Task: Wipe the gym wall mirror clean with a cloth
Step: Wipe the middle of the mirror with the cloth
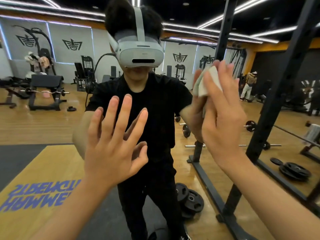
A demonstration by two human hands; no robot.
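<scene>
— While you're at the wall mirror (52,122): where's the cloth (207,84)?
— Upper right, level with my reflection's chin. Pale, folded, sandwiched between my right hand (223,122) and the glass. Fingers straight, close together, pressing it flat.
— Left hand (112,146)?
— Raised, palm to the glass, fingers spread wide, holding nothing. Can't tell if it's actually touching.
— Surface?
— Reflects sharply: me in black with a white headset (140,51), wooden floor, platform (39,170) with reversed lettering, benches (45,87), ceiling light strips (242,11).
— Room on the right?
— Black rack upright (270,104) just beside my right hand, tilted in view, running out the top of frame. Weight plates (190,200) stacked on the floor near the rack's base.
</scene>
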